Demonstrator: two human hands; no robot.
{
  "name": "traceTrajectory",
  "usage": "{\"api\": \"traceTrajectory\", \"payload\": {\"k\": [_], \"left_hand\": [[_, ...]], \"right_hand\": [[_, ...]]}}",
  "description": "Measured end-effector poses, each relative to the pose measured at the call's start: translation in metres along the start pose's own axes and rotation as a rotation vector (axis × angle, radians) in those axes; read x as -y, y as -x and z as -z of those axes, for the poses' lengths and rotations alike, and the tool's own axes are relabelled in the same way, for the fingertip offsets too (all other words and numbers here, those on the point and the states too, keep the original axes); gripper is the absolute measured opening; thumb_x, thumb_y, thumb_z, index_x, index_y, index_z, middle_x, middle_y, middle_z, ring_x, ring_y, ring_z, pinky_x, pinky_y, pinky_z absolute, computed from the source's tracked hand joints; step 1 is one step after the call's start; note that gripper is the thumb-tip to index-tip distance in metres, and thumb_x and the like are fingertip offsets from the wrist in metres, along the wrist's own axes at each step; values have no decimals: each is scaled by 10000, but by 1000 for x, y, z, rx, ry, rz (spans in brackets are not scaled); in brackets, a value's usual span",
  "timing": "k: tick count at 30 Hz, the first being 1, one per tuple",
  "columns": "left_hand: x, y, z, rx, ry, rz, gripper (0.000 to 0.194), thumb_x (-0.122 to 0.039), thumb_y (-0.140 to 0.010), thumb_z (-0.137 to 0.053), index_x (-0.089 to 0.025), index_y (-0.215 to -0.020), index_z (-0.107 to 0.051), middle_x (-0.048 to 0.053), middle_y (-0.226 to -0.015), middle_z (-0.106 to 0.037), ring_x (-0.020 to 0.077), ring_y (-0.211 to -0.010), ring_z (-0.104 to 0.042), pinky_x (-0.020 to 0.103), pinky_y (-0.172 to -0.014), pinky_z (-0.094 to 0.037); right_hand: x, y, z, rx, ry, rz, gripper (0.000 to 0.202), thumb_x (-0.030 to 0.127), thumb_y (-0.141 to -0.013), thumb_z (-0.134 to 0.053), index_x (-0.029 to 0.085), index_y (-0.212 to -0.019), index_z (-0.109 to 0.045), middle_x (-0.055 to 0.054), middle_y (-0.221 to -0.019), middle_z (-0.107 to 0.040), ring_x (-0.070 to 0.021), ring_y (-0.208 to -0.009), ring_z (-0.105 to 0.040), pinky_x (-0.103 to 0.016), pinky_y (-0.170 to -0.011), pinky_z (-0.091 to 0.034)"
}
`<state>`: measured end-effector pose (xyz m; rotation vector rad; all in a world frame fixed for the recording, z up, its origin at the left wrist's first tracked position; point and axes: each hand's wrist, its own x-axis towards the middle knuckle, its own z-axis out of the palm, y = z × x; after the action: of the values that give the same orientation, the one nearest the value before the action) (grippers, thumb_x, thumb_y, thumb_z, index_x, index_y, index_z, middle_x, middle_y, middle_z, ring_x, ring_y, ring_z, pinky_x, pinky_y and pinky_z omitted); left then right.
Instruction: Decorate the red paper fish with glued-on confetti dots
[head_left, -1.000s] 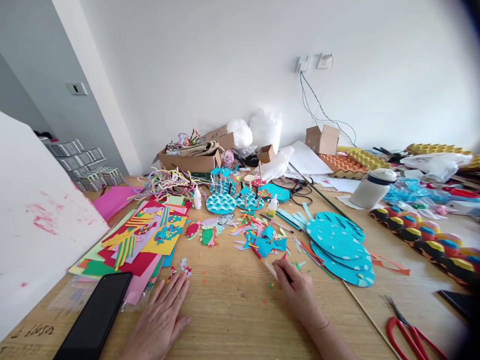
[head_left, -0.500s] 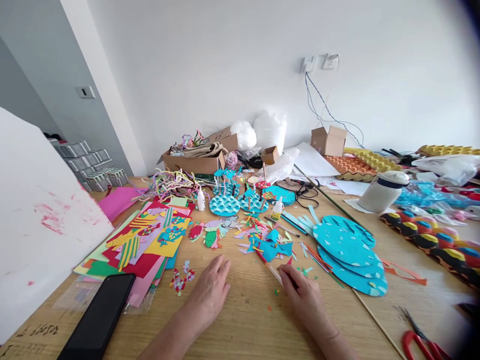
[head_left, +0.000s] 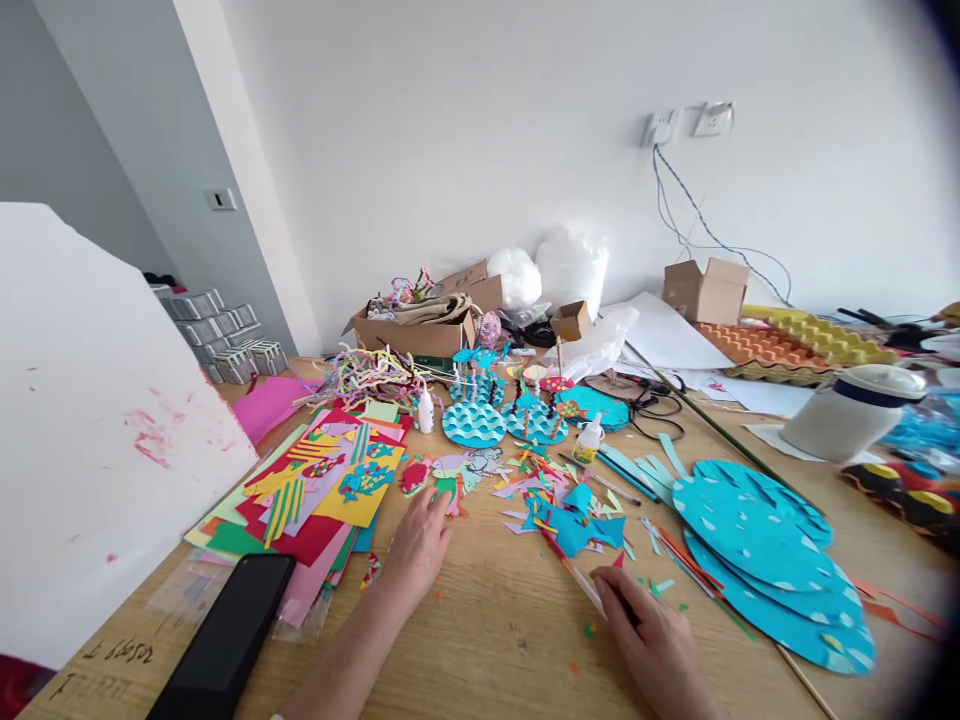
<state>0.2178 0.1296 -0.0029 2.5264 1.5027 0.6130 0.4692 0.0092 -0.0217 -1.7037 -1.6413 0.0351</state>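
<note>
My left hand (head_left: 420, 540) reaches over the table with its fingers extended, its tips at a green and pink paper fish (head_left: 445, 487). A red paper fish (head_left: 414, 474) lies just beyond it. My right hand (head_left: 649, 625) is curled closed near a thin red and white stick (head_left: 574, 572); what its fingers hold, if anything, is hidden. Blue paper scraps (head_left: 574, 525) lie beyond that hand. Large blue paper ovals (head_left: 757, 520) overlap to its right. Two blue wavy bases with small fish on posts, one a round base (head_left: 474, 425), stand farther back.
A black phone (head_left: 229, 620) and stacked colored paper (head_left: 315, 520) lie left. Glue bottles (head_left: 426, 410) stand mid-table. Behind are a cardboard box (head_left: 412, 335) and pipe cleaners (head_left: 371, 375); a white container (head_left: 851, 415) is at right. A white board (head_left: 97, 430) leans at left.
The view has turned left to right across the scene, so things sit farther right. My left hand has moved forward to the green fish. My right hand remains curled near the stick.
</note>
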Motion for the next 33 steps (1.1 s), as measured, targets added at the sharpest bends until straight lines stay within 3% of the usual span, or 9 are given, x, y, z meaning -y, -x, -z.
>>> {"api": "traceTrajectory", "payload": {"k": [6, 18, 24, 33], "left_hand": [[5, -13, -4, -45, -6, 9, 401, -8, -697, -512, -179, -1059, -508, 79, -1066, -528, 210, -1019, -521, 361, -897, -437], [14, -17, -18, -58, -15, 30, 439, -13, -704, -474, -210, -1095, -496, 71, -1155, -508, 207, -1079, -501, 361, -913, -436], [18, -19, -15, -39, -35, 43, 429, -26, -701, -497, -206, -1090, -514, 89, -1186, -497, 227, -1120, -476, 370, -912, -436], [23, -22, -15, 29, -55, 39, 385, -57, -744, -498, -142, -1120, -502, 118, -1163, -518, 211, -1085, -497, 327, -929, -411]], "right_hand": [[-1, 0, -1, -3, -1, 30, 293, 378, -851, -379, 211, -764, -603, -34, -689, -705, -171, -560, -658, -210, -475, -481], [9, 0, 0, 7, -33, 79, 240, 318, -865, -385, 216, -773, -581, -5, -672, -680, -137, -557, -643, -190, -510, -482], [14, 2, 1, -2, -43, 128, 241, 301, -880, -372, 205, -778, -568, -19, -681, -678, -138, -565, -642, -189, -515, -477], [19, 5, 2, 27, -74, 86, 224, 285, -889, -358, 191, -850, -558, -39, -710, -667, -144, -587, -631, -200, -527, -464]]}}
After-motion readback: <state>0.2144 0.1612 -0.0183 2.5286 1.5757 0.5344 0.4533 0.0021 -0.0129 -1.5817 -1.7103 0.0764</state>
